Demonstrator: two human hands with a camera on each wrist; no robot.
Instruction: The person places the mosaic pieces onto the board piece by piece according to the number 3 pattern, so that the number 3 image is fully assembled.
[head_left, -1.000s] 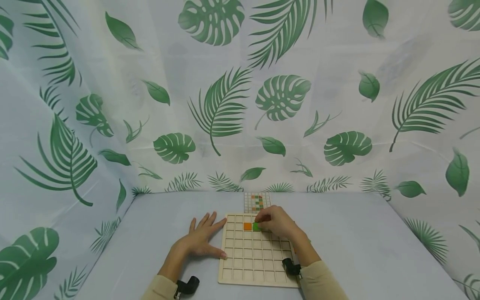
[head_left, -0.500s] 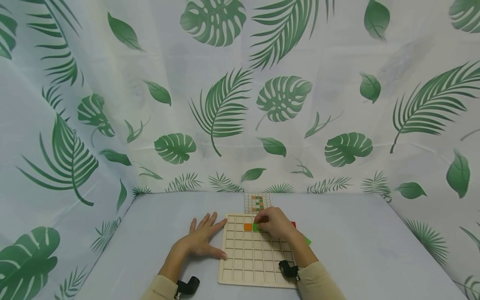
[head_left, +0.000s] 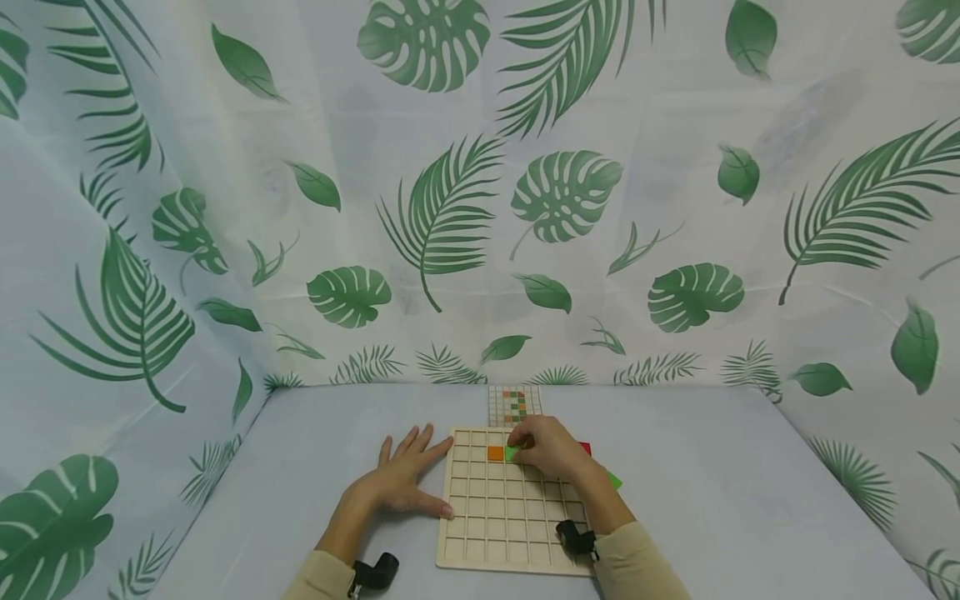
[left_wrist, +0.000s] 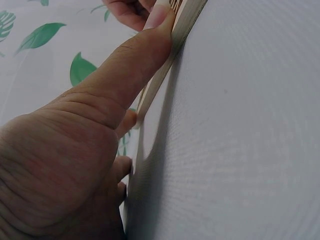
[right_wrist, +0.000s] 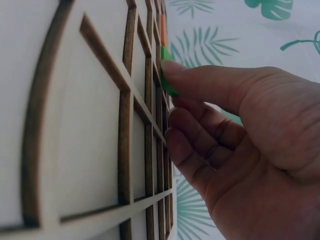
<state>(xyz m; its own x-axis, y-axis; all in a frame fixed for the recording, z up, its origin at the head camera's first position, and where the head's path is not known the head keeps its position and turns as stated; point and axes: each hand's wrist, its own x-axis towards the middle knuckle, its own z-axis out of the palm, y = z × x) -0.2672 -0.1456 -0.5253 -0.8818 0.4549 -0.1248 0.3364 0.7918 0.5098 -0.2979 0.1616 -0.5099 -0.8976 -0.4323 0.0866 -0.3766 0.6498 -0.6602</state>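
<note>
A wooden grid board (head_left: pixel 487 527) lies flat on the table, with an orange square tile (head_left: pixel 496 453) in a cell of its second row from the far edge. My right hand (head_left: pixel 553 447) pinches a green square tile (head_left: pixel 511 453) at the cell just right of the orange one. In the right wrist view the thumb presses on that green tile (right_wrist: pixel 167 82), and the other fingers curl beside it. With fingers spread, my left hand (head_left: pixel 401 479) rests at the board's left edge; its thumb (left_wrist: pixel 145 55) touches the board's side in the left wrist view.
Beyond the board lies a small pattern card (head_left: pixel 515 406) with a grid and coloured squares. A red tile (head_left: pixel 586 448) and another green tile (head_left: pixel 615 481) show past my right forearm. Leaf-printed cloth (head_left: pixel 450 208) hangs behind the table and at its sides.
My right forearm and wrist have shifted slightly left, uncovering the red tile and the green one at the board's right. The fingers stay at the pinched green tile. My left hand has not moved.
</note>
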